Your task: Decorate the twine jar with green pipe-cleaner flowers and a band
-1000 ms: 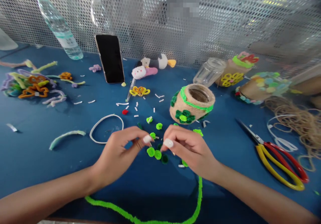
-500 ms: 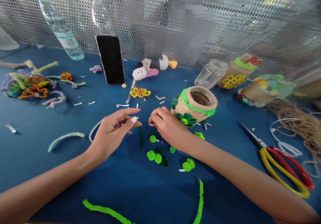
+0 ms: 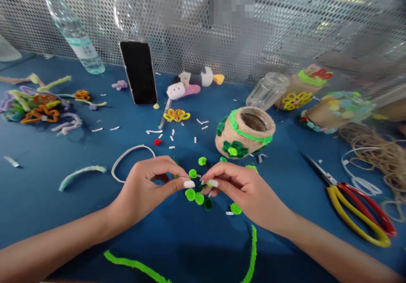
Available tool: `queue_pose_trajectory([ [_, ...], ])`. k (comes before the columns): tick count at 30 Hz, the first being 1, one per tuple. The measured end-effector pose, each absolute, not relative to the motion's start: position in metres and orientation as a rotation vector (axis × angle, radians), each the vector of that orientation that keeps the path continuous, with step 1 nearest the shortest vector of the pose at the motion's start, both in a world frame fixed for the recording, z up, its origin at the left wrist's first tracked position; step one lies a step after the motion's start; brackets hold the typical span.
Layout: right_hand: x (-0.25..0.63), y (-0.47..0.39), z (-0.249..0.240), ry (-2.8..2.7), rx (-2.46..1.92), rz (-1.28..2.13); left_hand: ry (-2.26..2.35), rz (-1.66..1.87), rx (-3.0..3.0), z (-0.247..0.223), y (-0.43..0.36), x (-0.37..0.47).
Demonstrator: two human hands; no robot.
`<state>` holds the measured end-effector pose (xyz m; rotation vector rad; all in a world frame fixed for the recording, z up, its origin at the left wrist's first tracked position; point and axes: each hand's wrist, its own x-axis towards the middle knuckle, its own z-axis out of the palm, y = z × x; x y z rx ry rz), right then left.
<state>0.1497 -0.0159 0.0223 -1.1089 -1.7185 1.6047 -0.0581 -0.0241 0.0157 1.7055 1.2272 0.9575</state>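
My left hand (image 3: 154, 183) is closed in a pinch, thumb against forefinger; whatever lies between them is too small to make out. Facing it, my right hand (image 3: 245, 190) pinches a small light-green fuzzy piece (image 3: 209, 184), mostly covered by the fingers. Below and between the fingertips lie several small green fuzzy coils (image 3: 190, 195), light and dark. A twine-wrapped jar (image 3: 225, 137) with a green rim band and dark-green fuzzy flowers stands just beyond my right hand. Behind my left hand a thin white cord (image 3: 116, 160) curves on the blue table.
Red-and-yellow-handled scissors (image 3: 355, 211) lie at the right, near loose twine (image 3: 374, 152). Light-green pipe cleaners (image 3: 136, 264) are at the front. A phone (image 3: 139, 73) leans upright at the back, near a water bottle (image 3: 79, 42). A clear jar (image 3: 268, 89) stands behind the twine-wrapped one.
My left hand has come down and right, its fingers closing to a pinch. My right hand has drawn back from beside the jar, uncovering its front flower. A small red piece now shows.
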Motion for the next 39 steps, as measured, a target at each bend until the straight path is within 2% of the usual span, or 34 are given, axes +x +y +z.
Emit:
queue_pose_trajectory([
  [9, 0.15, -0.033, 0.01, -1.533, -1.149, 1.74, 1.155, 0.951, 2.028, 0.006, -0.038, -0.051],
  [18, 0.144, -0.039, 0.005, -1.639, -1.212, 1.54, 1.091, 0.98, 2.289, -0.002, -0.046, -0.046],
  [39, 0.141, -0.036, 0.013, -1.257, -1.164, 1.874, 1.049, 0.905, 2.388, -0.004, -0.048, -0.047],
])
